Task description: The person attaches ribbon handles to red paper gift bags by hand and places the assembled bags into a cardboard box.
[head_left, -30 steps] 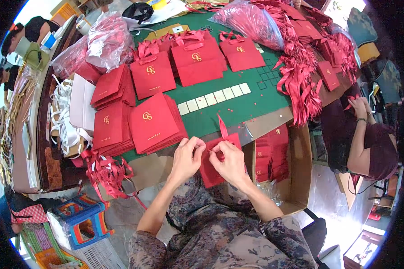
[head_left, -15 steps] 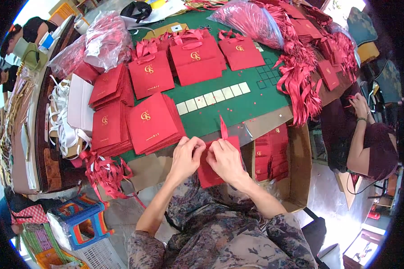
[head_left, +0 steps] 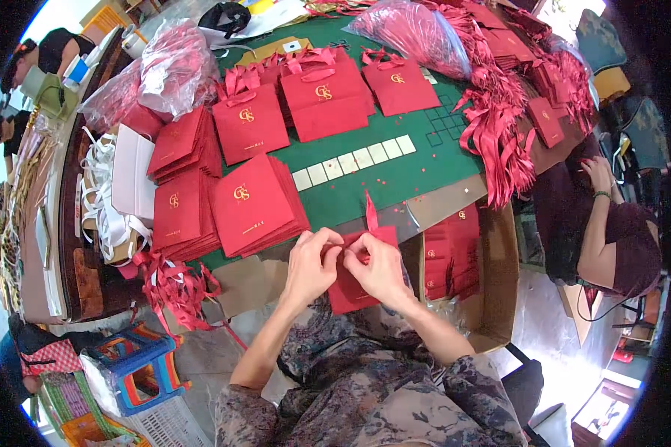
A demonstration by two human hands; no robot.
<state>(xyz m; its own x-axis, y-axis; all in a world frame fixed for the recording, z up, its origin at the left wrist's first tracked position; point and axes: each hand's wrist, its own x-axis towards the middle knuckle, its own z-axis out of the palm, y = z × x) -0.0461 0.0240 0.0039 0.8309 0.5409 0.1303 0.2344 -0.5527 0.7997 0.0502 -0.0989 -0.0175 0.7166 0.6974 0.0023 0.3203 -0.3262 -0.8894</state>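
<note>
A small red paper bag [head_left: 348, 293] lies at the table's near edge, over my lap, partly hidden by my hands. Up from its top edge sticks a red ribbon loop [head_left: 370, 211]. My left hand [head_left: 312, 265] is at the bag's left side, thumb and fingertips pinched together. Over the bag's upper part, my right hand [head_left: 378, 272] is closed, thumb against curled fingers. The fingertips of both hands nearly meet; whatever thin piece they grip is too small and covered to make out. Just left and beyond sits a stack of flat red bags [head_left: 255, 207] with gold print.
Red bags with ribbon handles [head_left: 324, 100] stand farther back on the green mat [head_left: 358, 197]. Pale cards [head_left: 350, 162] form a row. Loose ribbons [head_left: 173, 287] hang at the left edge. A cardboard box [head_left: 503, 279] holds red bags at right, near a seated person [head_left: 611, 223].
My right hand's fingers have curled more and shifted slightly. The bag and left hand stay almost in place. At right, the co-worker's hand has moved slightly.
</note>
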